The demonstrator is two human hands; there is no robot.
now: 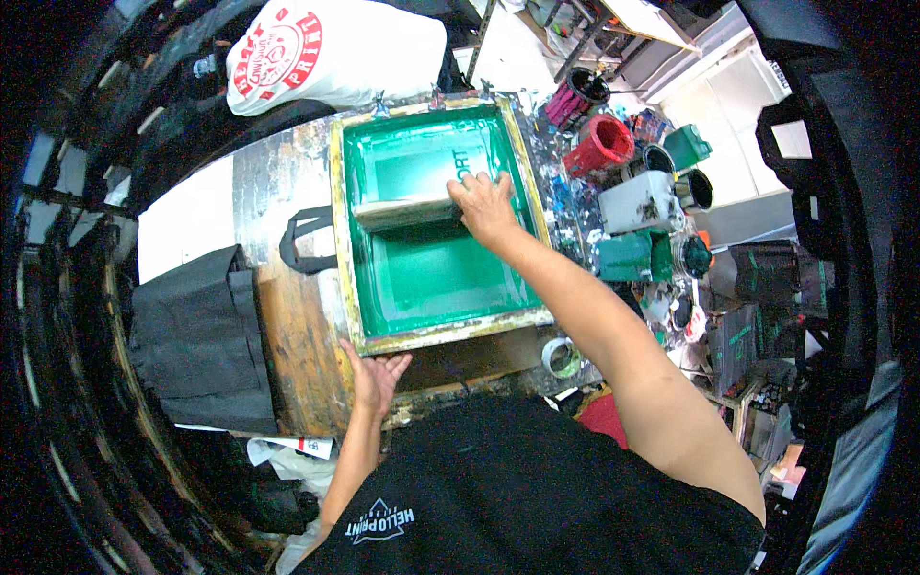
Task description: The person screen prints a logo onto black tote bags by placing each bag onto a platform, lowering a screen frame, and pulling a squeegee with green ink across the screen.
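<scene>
The person's bare right grip is far out in front, back of the hand upward, its bent fingers bunched and closed downward. The bare right wrist is nearly in line with the long bare right forearm, which slants from near right to far left. The thick bare right upper arm leads back to the near right, the elbow only slightly bent. Lower and nearer, the bare left grip is spread, thumb pointing far left, fingers extended to the right. The slim bare left forearm rises steeply from the near left, leaning rightward.
</scene>
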